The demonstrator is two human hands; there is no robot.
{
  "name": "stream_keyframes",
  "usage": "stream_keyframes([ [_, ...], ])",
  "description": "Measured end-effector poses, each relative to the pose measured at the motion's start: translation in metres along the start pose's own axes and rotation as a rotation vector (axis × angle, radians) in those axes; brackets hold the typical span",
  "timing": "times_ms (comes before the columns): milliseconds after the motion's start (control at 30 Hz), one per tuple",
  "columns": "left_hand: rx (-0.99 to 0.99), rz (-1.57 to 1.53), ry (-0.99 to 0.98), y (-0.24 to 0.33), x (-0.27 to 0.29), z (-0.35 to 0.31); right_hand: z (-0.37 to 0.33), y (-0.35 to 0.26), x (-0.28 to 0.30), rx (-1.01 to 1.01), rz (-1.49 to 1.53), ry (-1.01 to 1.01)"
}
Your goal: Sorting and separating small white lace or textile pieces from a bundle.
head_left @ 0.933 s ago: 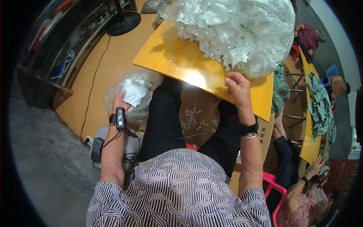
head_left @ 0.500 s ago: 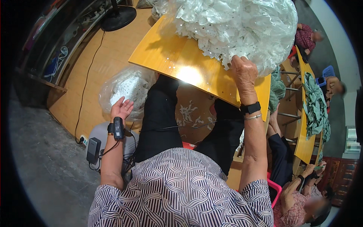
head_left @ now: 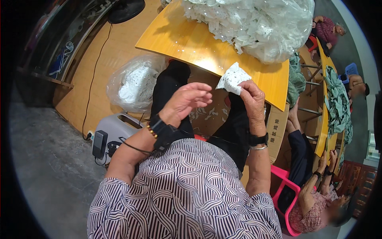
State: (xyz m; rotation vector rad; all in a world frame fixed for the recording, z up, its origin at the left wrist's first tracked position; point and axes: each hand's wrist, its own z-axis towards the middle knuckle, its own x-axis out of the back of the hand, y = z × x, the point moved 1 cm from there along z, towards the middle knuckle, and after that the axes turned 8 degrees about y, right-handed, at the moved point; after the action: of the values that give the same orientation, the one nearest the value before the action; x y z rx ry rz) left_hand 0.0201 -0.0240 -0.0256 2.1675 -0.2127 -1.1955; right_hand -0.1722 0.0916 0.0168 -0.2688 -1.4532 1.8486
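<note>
Between finger and thumb, my right hand (head_left: pixel 252 95) grips one corner of a thin white speckled piece (head_left: pixel 234 78), cloth or paper; which of the two I cannot tell. My left hand (head_left: pixel 187 102) is raised over my lap, fingers apart and nothing in them, a short way left of that piece. Beyond the hands, a big clear plastic bag (head_left: pixel 296 32) lies open on the yellow table, with a heap of similar white pieces (head_left: pixel 238 24) spilling from it. On the floor left of my legs sits another clear bag (head_left: pixel 115 85) holding white pieces (head_left: pixel 137 88).
The yellow table (head_left: pixel 274 85) has its near edge over my knees. White scraps (head_left: pixel 211 113) litter the floor between my legs. A grey case (head_left: pixel 119 125) stands at left, a cardboard box (head_left: pixel 278 129) at right. Co-workers sit at right by a table with green cloth (head_left: pixel 336 107).
My right hand has drawn back from the heap toward me, bringing one white piece. From beside the floor bag, my left hand has swung inward and right, close to that piece.
</note>
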Motion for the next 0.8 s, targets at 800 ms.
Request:
stream_keyframes([
  [800, 0.057, -0.089, -0.165, -0.040, -0.048, 0.041, -0.058, 0.030, 0.008, -0.707, 0.781, -0.063],
])
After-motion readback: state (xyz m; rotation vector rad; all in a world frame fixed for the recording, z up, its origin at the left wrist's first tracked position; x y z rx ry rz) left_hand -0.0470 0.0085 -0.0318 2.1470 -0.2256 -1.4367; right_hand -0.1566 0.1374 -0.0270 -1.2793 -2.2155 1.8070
